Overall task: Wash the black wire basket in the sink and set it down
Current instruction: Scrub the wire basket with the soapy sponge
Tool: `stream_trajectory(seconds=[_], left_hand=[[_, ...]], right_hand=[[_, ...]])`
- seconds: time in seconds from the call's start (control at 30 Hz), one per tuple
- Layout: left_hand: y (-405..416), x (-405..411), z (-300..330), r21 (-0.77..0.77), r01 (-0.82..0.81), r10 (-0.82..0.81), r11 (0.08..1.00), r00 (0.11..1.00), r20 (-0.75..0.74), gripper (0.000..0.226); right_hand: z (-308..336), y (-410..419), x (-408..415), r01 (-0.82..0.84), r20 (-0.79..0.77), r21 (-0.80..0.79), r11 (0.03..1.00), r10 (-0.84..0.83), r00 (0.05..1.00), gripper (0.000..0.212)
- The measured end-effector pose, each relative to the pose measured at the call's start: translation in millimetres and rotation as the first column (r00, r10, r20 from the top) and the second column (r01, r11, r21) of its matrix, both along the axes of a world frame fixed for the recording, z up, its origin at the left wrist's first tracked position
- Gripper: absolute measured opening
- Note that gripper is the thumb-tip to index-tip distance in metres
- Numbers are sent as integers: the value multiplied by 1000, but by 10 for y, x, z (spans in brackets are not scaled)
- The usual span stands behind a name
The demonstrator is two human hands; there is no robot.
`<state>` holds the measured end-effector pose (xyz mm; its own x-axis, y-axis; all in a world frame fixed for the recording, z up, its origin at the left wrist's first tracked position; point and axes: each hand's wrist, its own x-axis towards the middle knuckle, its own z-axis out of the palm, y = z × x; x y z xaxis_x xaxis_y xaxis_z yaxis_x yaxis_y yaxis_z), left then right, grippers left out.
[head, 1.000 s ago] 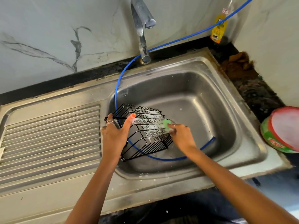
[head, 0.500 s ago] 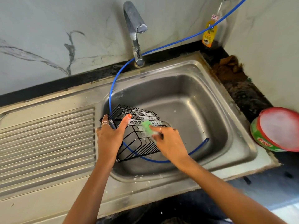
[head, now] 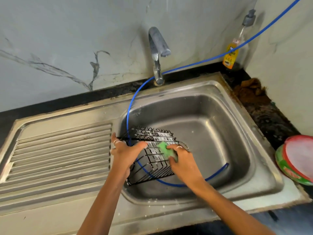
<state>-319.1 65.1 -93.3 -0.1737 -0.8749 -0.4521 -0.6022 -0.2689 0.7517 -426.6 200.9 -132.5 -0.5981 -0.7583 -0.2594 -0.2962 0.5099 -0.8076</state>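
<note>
The black wire basket (head: 153, 162) lies tipped on its side at the left of the steel sink basin (head: 211, 133), with soap foam on its upper wires. My left hand (head: 126, 153) grips its left end, thumb laid over the top wires. My right hand (head: 183, 162) holds a green scrub pad (head: 165, 149) and presses it on the basket's upper face. A thin blue hose (head: 130, 107) runs from the wall past the basket and curls along the basin floor.
The tap (head: 158, 53) stands behind the basin; no water shows. A ribbed drainboard (head: 59, 150) lies to the left. A dish-soap bottle (head: 232, 53) stands in the back right corner, brown debris (head: 252, 92) on the counter, and a red and green tub (head: 298, 160) at the right edge.
My right hand has slid the green pad back and forth over the basket's top, leftward first, now near the middle. The left hand keeps its hold. The camera view has shifted.
</note>
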Motion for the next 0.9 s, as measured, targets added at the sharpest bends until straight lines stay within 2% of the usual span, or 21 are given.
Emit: stream_trajectory(seconds=[0.07, 0.13, 0.23, 0.33, 0.43, 0.53, 0.63, 0.73, 0.83, 0.9], left_hand=[[42, -48, 27, -57, 62, -64, 996, 997, -32, 124], [95, -121, 60, -189, 175, -190, 966, 979, -68, 128], [216, -161, 177, -344, 346, -372, 873, 928, -11, 129], [239, -123, 294, -416, 439, -475, 796, 880, 21, 125], [139, -72, 319, -460, 561, -580, 688, 806, 116, 123], [79, -66, 293, -460, 690, -659, 559, 706, 257, 120], [33, -48, 213, -412, 791, -702, 453, 601, 383, 127], [-26, -29, 132, -394, 833, -706, 388, 544, 454, 134], [-118, 27, 90, -393, 843, -693, 367, 530, 488, 141], [-214, 86, 85, -403, 842, -687, 360, 531, 496, 136]], right_hand=[[72, -18, -175, 69, 108, 11, 998, -70, 992, 39], [148, 2, -347, 149, 180, -25, 988, -142, 973, 35], [217, 93, -567, 306, 204, -126, 944, -277, 939, 28], [257, 173, -727, 411, 300, -196, 890, -344, 890, 28], [285, 178, -784, 360, 337, -185, 914, -285, 897, 34], [236, 82, -737, 328, 310, -174, 928, -264, 913, 28], [191, -45, -652, 295, 265, -171, 940, -245, 933, 30], [206, -138, -524, 210, 242, -198, 957, -160, 957, 35], [288, -189, -277, 71, 55, -306, 949, -56, 997, 44], [306, -240, -145, -38, -56, -396, 917, 18, 998, 49]])
